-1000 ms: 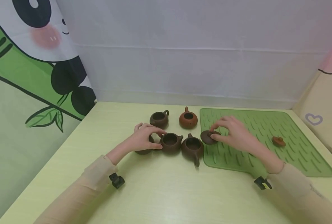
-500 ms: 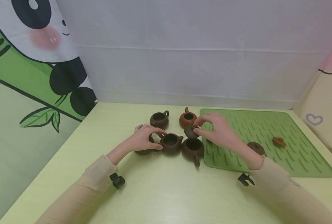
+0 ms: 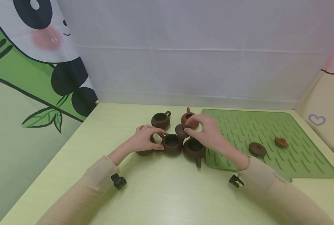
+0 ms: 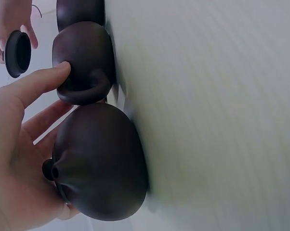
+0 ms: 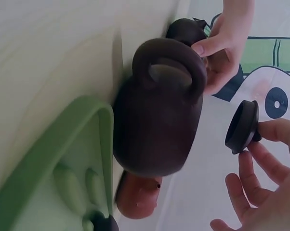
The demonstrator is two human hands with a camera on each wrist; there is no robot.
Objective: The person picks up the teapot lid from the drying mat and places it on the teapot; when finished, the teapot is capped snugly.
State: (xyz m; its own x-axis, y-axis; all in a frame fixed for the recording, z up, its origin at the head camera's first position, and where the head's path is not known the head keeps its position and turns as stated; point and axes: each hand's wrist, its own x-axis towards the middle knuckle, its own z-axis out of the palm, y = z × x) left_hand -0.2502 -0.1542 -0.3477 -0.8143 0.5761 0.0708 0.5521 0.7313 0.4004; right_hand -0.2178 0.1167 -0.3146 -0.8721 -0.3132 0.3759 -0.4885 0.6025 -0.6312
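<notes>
Lid (image 3: 181,131), dark brown, sits pinched in your right hand (image 3: 204,131) near the middle of the head view, raised just above the open teapot (image 3: 171,143) with fingers (image 5: 270,130) curled on its edge. Your left hand (image 3: 144,139) rests to the left of centre, fingers curled round a covered teapot (image 4: 99,161) on the desk (image 3: 155,193), one fingertip touching the open pot's handle. Another open pot (image 3: 194,149) stands just right of it. Two more lids (image 3: 257,149) lie on the green mat (image 3: 296,162) at right.
</notes>
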